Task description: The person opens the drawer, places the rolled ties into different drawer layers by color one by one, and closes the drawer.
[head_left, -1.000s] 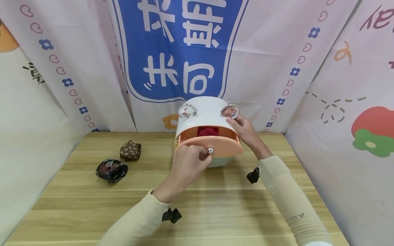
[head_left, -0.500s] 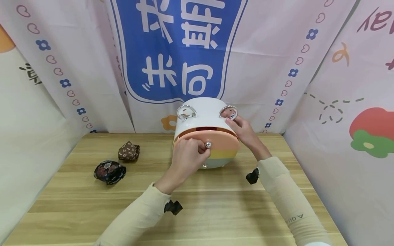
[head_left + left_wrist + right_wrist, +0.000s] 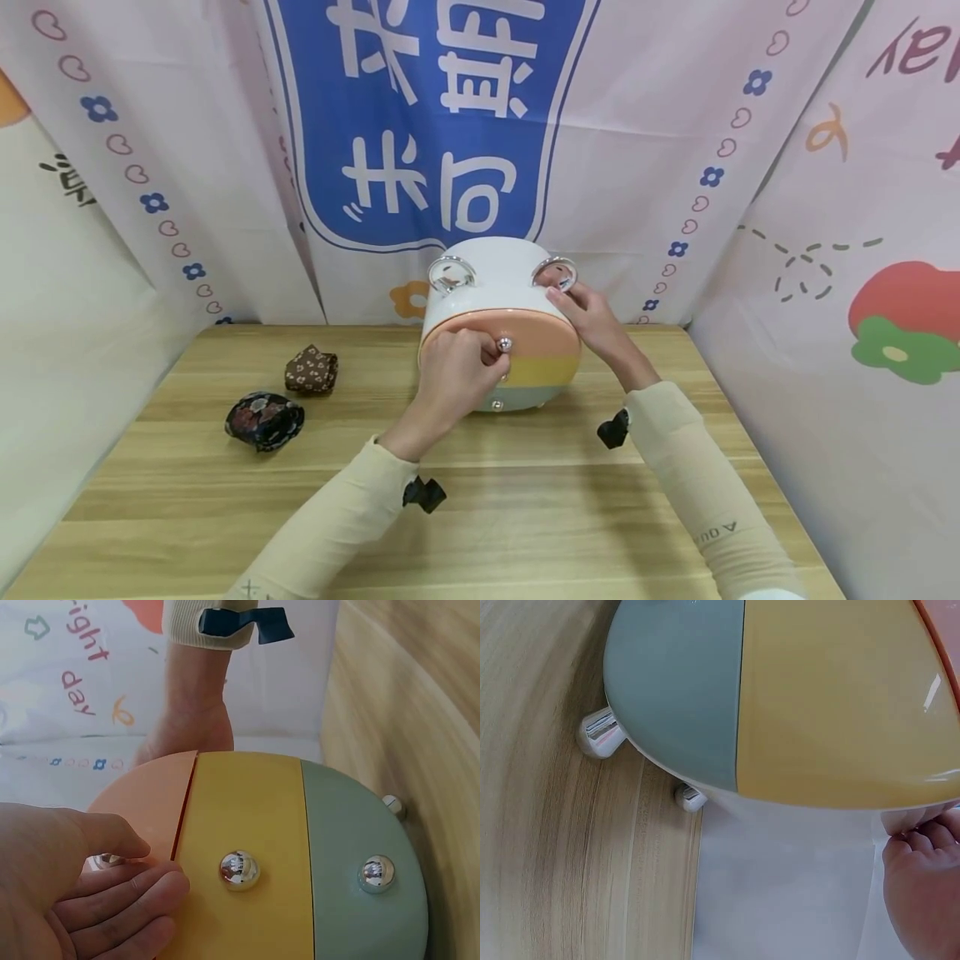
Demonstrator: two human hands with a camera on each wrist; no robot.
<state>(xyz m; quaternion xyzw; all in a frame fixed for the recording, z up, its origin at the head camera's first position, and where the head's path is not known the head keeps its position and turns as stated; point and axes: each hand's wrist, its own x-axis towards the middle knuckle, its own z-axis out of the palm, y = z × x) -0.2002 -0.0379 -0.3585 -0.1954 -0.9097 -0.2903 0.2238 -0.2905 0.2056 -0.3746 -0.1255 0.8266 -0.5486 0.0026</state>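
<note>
A small rounded white cabinet (image 3: pixel 495 271) stands at the back of the table. Its front has a peach drawer (image 3: pixel 536 327) on top, a yellow drawer (image 3: pixel 247 795) in the middle and a green drawer (image 3: pixel 349 817) at the bottom. With thumb and fingers my left hand (image 3: pixel 461 375) pinches the silver knob (image 3: pixel 505 343) of the peach drawer, whose front sits flush with the cabinet. My right hand (image 3: pixel 596 325) rests against the cabinet's right upper side, thumb on top, beside a silver ring (image 3: pixel 555 273). In the right wrist view its fingers (image 3: pixel 922 838) touch the side wall.
On the left of the wooden table (image 3: pixel 525 517) lie a folded brown floral cloth (image 3: pixel 311 371) and a rolled black floral cloth (image 3: pixel 265 421). A second ring (image 3: pixel 452 274) tops the cabinet's left side. Printed curtains (image 3: pixel 630 167) hang close behind and on both sides.
My left hand has pushed the peach drawer in from partly pulled out to flush; the red thing inside is now hidden. My right hand has stayed on the cabinet's side.
</note>
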